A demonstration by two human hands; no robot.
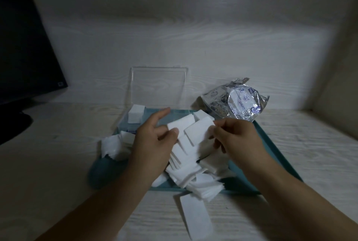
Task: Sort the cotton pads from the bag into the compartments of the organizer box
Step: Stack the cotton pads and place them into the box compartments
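meanwhile the left hand (153, 140) grips a stack of cotton pads (179, 132) while the right hand (234, 136) pinches one pad (199, 130).

Matt white cotton pads (182, 173), crinkled glossy foil bag (235, 101), clear plastic lid (157, 85), wood-grain table (300, 143)

Two hands meet over a teal tray (275, 143) on a pale wood-grain worktop (58, 163). The left hand (153, 143) grips a stack of white cotton pads (179, 140); the right hand (235, 138) pinches one pad (199, 131) at its edge. Loose pads (193, 178) heap in the tray's middle. A clear organizer box (157, 87), lid upright, stands at the tray's far left; a crumpled silver bag (236, 101) lies at its far right.
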